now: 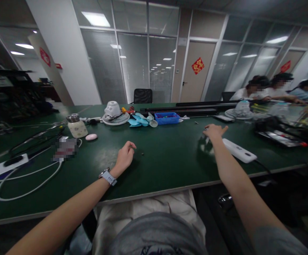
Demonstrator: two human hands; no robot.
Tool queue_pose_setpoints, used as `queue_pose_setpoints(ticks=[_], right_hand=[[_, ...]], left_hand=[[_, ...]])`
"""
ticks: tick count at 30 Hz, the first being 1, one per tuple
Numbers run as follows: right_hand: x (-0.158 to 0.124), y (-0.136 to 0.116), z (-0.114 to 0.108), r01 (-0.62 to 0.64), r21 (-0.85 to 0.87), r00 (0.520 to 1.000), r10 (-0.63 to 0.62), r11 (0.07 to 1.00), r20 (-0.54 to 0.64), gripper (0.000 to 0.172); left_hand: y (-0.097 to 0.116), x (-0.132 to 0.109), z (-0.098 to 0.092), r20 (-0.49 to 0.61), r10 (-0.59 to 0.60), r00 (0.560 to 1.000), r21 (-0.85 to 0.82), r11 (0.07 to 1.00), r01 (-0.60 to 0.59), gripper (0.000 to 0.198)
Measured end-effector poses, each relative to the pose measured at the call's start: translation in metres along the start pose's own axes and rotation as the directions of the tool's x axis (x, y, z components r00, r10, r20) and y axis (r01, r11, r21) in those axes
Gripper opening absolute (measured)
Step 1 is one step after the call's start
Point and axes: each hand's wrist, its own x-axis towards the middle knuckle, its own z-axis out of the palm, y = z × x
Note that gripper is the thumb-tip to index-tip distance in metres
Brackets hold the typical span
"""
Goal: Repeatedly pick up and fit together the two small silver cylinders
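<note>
While your left hand [125,156] is hanging low over the green workbench [159,166], its fingers are curling loosely and seem to be holding nothing, and a small dark part [142,154] is lying just beyond them. Your right hand [214,131] is stretching toward the far side with its fingers spreading fairly wide; whether they are pinching something small, you cannot tell from this view. A white power strip [238,150] is lying just right of that hand, while a white fan base [114,115], pale blue fan blades [141,120] and a blue tray [167,118] are sitting well apart, toward the far edge.
</note>
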Motion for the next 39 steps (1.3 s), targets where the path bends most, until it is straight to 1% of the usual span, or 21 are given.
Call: queue_pose_setpoints(ticks=[2, 4, 5, 7, 9, 10, 12, 13, 14, 15, 17, 20, 23, 25, 27, 29, 31, 32, 34, 36, 39], right_hand=[[-0.001, 0.002, -0.002, -0.049, 0.012, 0.999, 0.048, 0.999, 0.001, 0.031], [-0.009, -0.008, -0.004, -0.029, 0.032, 0.993, 0.033, 0.999, -0.11, 0.036], [-0.017, -0.017, -0.006, 0.021, 0.054, 0.981, -0.01, 0.998, -0.196, 0.038], [-0.04, -0.046, -0.009, 0.222, 0.122, 0.927, -0.17, 0.967, -0.334, 0.038], [-0.074, -0.084, -0.011, 0.507, 0.216, 0.837, -0.417, 0.834, -0.353, 0.036], [-0.093, -0.103, -0.011, 0.638, 0.267, 0.765, -0.555, 0.722, -0.326, 0.036], [-0.132, -0.139, -0.009, 0.822, 0.35, 0.545, -0.799, 0.45, -0.255, 0.041], [-0.149, -0.154, -0.007, 0.855, 0.383, 0.456, -0.858, 0.349, -0.236, 0.043], [-0.165, -0.165, -0.005, 0.871, 0.406, 0.388, -0.895, 0.277, -0.222, 0.044], [-0.177, -0.174, -0.003, 0.876, 0.42, 0.349, -0.912, 0.236, -0.215, 0.043], [-0.194, -0.186, 0.001, 0.873, 0.438, 0.334, -0.918, 0.216, -0.214, 0.038], [-0.198, -0.191, 0.003, 0.867, 0.452, 0.34, -0.913, 0.21, -0.228, 0.028], [-0.177, -0.183, -0.006, 0.887, 0.405, 0.354, -0.891, 0.223, -0.285, 0.021], [-0.149, -0.165, -0.017, 0.883, 0.346, 0.438, -0.825, 0.319, -0.356, 0.021], [-0.111, -0.133, -0.029, 0.805, 0.299, 0.593, -0.681, 0.512, -0.43, 0.025], [-0.071, -0.091, -0.037, 0.609, 0.292, 0.767, -0.453, 0.737, -0.455, 0.029], [-0.038, -0.045, -0.038, 0.323, 0.309, 0.9, -0.188, 0.895, -0.394, 0.034], [-0.025, -0.025, -0.035, 0.192, 0.313, 0.934, -0.075, 0.93, -0.35, 0.035], [-0.008, 0.008, -0.027, 0.013, 0.307, 0.959, 0.075, 0.952, -0.273, 0.036], [-0.001, 0.025, -0.016, -0.061, 0.305, 0.971, 0.128, 0.95, -0.204, 0.037], [0.001, 0.031, -0.004, -0.079, 0.317, 0.986, 0.12, 0.945, -0.113, 0.037]], left_hand=[[0.001, 0.0, 0.0, -0.005, 0.005, 1.0, 0.006, 1.0, -0.005, 0.018], [0.001, -0.001, -0.001, -0.005, 0.004, 1.0, 0.011, 1.0, -0.004, 0.018], [0.002, 0.0, -0.001, -0.007, 0.003, 1.0, 0.014, 1.0, -0.003, 0.018], [0.002, 0.0, -0.001, -0.016, -0.002, 1.0, 0.028, 1.0, 0.002, 0.017], [0.003, 0.0, -0.002, -0.026, -0.013, 1.0, 0.058, 0.998, 0.014, 0.017], [0.003, 0.0, -0.002, -0.029, -0.023, 0.999, 0.076, 0.997, 0.025, 0.016], [0.005, 0.0, -0.003, -0.035, -0.044, 0.998, 0.108, 0.993, 0.048, 0.016], [0.006, 0.0, -0.004, -0.038, -0.051, 0.998, 0.118, 0.991, 0.055, 0.016], [0.006, -0.001, -0.004, -0.042, -0.055, 0.998, 0.125, 0.99, 0.06, 0.016], [0.007, -0.001, -0.004, -0.044, -0.057, 0.997, 0.13, 0.99, 0.062, 0.016], [0.008, -0.001, -0.004, -0.045, -0.06, 0.997, 0.137, 0.988, 0.066, 0.016], [0.009, -0.001, -0.004, -0.053, -0.051, 0.997, 0.154, 0.986, 0.058, 0.015], [0.008, -0.001, -0.004, -0.051, -0.049, 0.998, 0.171, 0.984, 0.057, 0.015], [0.008, -0.001, -0.005, -0.043, -0.065, 0.997, 0.174, 0.982, 0.072, 0.015], [0.007, -0.001, -0.005, -0.038, -0.068, 0.997, 0.174, 0.982, 0.074, 0.015], [0.007, -0.001, -0.005, -0.031, -0.06, 0.998, 0.178, 0.982, 0.064, 0.016], [0.007, -0.001, -0.005, -0.025, -0.055, 0.998, 0.181, 0.982, 0.059, 0.016], [0.007, -0.001, -0.005, -0.023, -0.053, 0.998, 0.178, 0.983, 0.056, 0.016], [0.008, -0.001, -0.004, -0.018, -0.041, 0.999, 0.163, 0.986, 0.043, 0.015], [0.009, -0.002, -0.003, -0.012, -0.024, 1.0, 0.144, 0.989, 0.025, 0.014], [0.009, -0.003, -0.002, -0.001, -0.014, 1.0, 0.113, 0.993, 0.014, 0.015]])
